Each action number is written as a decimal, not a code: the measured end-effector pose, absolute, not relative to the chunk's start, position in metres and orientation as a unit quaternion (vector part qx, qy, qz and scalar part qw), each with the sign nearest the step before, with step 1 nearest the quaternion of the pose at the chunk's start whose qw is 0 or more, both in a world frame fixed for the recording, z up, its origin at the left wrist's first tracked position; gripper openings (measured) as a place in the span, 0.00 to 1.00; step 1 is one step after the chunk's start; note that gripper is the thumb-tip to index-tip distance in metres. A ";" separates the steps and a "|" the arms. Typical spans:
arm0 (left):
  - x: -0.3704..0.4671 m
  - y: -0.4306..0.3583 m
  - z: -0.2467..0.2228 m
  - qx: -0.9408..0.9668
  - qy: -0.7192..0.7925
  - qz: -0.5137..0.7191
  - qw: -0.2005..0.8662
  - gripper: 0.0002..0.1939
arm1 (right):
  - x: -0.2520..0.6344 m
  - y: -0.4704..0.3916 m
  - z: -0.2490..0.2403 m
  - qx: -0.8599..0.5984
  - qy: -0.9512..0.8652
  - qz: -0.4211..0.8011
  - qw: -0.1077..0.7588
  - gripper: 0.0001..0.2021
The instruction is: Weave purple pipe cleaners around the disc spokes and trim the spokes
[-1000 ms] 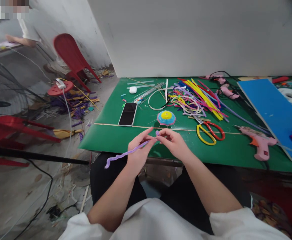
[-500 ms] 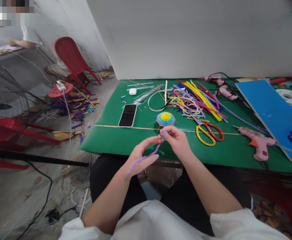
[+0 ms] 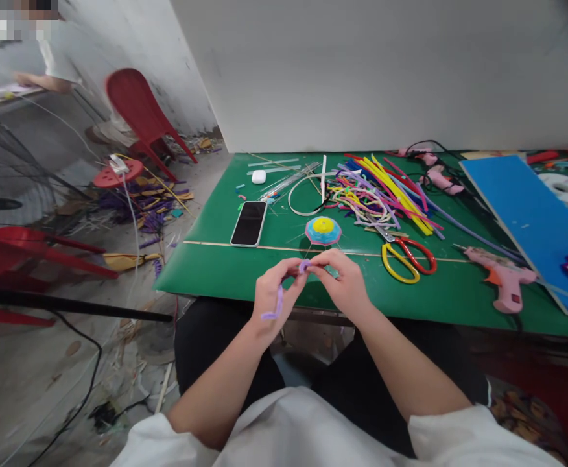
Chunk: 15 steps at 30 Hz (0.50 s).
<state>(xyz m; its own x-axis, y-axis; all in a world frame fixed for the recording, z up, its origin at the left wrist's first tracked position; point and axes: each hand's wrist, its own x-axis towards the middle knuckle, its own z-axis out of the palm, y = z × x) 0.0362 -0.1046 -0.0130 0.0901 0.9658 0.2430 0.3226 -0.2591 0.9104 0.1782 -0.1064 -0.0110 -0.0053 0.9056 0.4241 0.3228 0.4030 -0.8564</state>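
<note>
A lilac pipe cleaner (image 3: 279, 302) is pinched between my two hands over the table's front edge. Its far end forms a small curl at the fingertips, while the loose tail hangs bent across my left palm. My left hand (image 3: 277, 292) closes thumb and fingers on the curl from the left. From the right, my right hand (image 3: 342, 279) pinches the same curled end. Just beyond the fingertips stands a small dome (image 3: 323, 231) with a yellow top, a blue band and a pink rim, with thin wires sticking out.
On the green table (image 3: 206, 266) lie a phone (image 3: 249, 224), a white earbud case (image 3: 259, 176), a heap of coloured pipe cleaners (image 3: 362, 194), scissors (image 3: 408, 258), a pink glue gun (image 3: 502, 275) and a blue board (image 3: 517, 220). Red chairs (image 3: 135, 107) and another person (image 3: 58, 71) are at left.
My left fingers have closed onto the pipe cleaner's end, which is now curled. Its tail has swung from lying along my wrist to a bent shape over the palm.
</note>
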 end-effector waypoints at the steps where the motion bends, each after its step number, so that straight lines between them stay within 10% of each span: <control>1: 0.036 -0.105 -0.013 0.680 0.494 0.456 0.292 0.08 | 0.178 -0.107 -0.010 -0.480 -0.636 0.303 0.523 0.03; 8: 0.031 -0.107 -0.016 0.787 0.393 0.473 0.056 0.05 | 0.176 -0.105 -0.011 -0.457 -0.452 0.528 0.555 0.07; 15: 0.025 -0.103 -0.018 0.801 0.353 0.481 0.057 0.05 | 0.175 -0.102 -0.013 -0.386 -0.334 0.683 0.523 0.08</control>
